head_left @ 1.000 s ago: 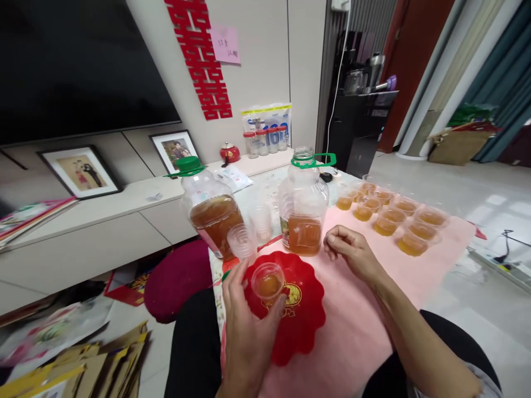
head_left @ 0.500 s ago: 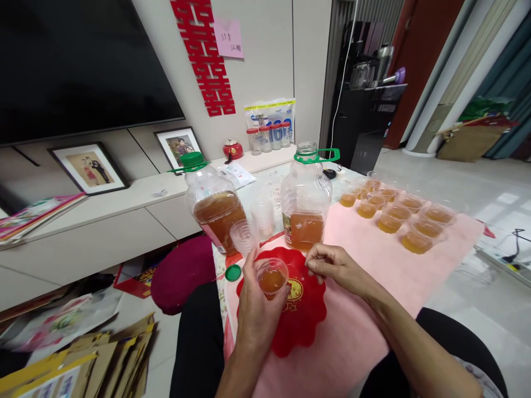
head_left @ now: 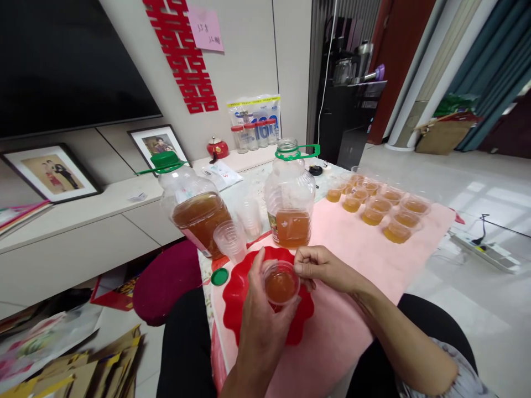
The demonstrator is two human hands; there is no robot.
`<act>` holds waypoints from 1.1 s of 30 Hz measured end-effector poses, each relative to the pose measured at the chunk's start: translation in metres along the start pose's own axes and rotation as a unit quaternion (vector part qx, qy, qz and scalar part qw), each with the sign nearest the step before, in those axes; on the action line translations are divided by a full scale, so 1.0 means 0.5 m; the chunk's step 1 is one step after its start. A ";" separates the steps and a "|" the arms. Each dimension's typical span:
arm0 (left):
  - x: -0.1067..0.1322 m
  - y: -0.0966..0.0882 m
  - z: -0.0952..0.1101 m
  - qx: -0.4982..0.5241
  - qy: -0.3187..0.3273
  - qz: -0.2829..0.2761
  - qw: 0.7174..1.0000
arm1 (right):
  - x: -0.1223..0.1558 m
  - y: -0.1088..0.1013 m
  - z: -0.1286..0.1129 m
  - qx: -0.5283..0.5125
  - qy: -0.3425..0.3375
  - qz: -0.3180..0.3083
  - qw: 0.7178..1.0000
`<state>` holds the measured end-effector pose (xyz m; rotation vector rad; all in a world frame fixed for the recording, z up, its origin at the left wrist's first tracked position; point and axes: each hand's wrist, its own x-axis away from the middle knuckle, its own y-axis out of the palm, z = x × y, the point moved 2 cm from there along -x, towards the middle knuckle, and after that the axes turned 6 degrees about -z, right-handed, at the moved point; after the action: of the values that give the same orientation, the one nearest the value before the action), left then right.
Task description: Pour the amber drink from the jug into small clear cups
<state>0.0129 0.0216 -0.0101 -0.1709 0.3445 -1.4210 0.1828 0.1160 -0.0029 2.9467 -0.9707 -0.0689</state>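
Observation:
My left hand is wrapped round a clear plastic cup partly filled with amber liquid. It holds the cup upright over a red scalloped tray. Close against the cup's right rim, my right hand has its thumb and fingers pinched together; whatever may be between them is hidden. Behind the tray stands an uncapped clear jug with amber liquid and a green handle. A second jug, capped in green, leans at the left. Between the jugs is a stack of empty cups.
On the pink cloth at the right stand several filled cups. A loose green cap lies left of the tray. Lidded jars line the cabinet behind. A maroon stool is at the left, a power strip at the right.
The cup in my left hand has moved slightly right over the tray, and my right hand's fingers are now at its rim. The camera view has turned to the right.

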 end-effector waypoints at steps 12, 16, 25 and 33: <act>-0.006 0.030 0.037 0.031 -0.009 0.006 0.999 | 0.012 -0.009 0.016 -0.104 0.005 0.018 0.994; -0.012 0.041 0.039 0.038 0.010 -0.004 0.999 | 0.033 -0.033 0.010 -0.113 0.001 0.030 0.993; 0.037 0.075 0.043 0.031 0.063 0.068 0.995 | 0.109 -0.156 -0.015 -0.123 -0.028 0.166 0.978; 0.109 0.193 -0.017 -0.006 0.201 -0.094 0.975 | 0.084 -0.243 0.008 -0.124 -0.039 0.329 0.935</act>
<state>0.1064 -0.0169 -0.0560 0.0803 0.6844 -1.6400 0.2883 0.1888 -0.0142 2.2706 -1.7512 -0.2612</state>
